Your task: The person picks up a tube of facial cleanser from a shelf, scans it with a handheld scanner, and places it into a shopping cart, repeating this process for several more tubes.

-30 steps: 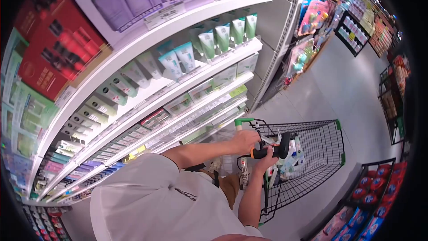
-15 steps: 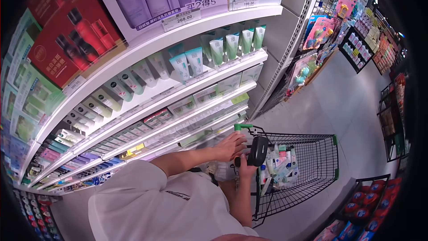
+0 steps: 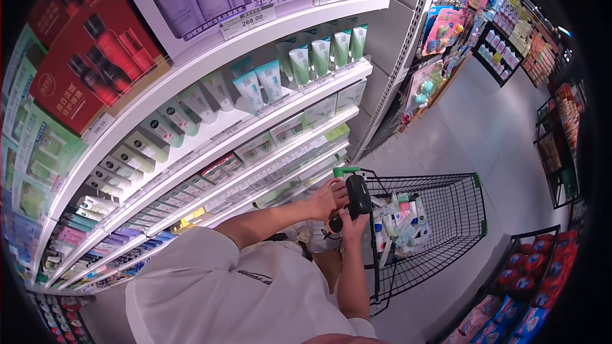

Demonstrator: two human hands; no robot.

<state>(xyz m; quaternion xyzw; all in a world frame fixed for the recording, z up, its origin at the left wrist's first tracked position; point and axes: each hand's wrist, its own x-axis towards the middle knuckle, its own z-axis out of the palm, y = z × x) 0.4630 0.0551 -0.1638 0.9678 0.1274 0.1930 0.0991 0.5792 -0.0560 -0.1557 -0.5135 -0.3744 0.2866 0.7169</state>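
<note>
A black rounded device (image 3: 358, 193) is between my hands at the shopping cart's handle end. My right hand (image 3: 354, 224) is closed round its lower end from below. From the left, my left hand (image 3: 329, 199) lies against its near side with bent fingers, the fingertips partly hidden. A dark cord hangs under the hands. Just above them shows the green end of the cart handle (image 3: 346, 171). Beyond the device, the black wire shopping cart (image 3: 446, 236) holds a heap of tubes and bottles (image 3: 401, 226) at its near end.
A white shelf unit (image 3: 268, 111) curves along the left, with skincare tubes (image 3: 310, 60) and boxed sets (image 3: 223, 0). Toys hang on a rack (image 3: 440, 32) at its far end. Racks of packaged goods (image 3: 526, 267) stand right of the cart. Grey floor (image 3: 459, 134) runs ahead.
The black device has shifted up and slightly left in view, with both hands staying on it. The shelves have slid left as the view moved; the cart sits slightly higher.
</note>
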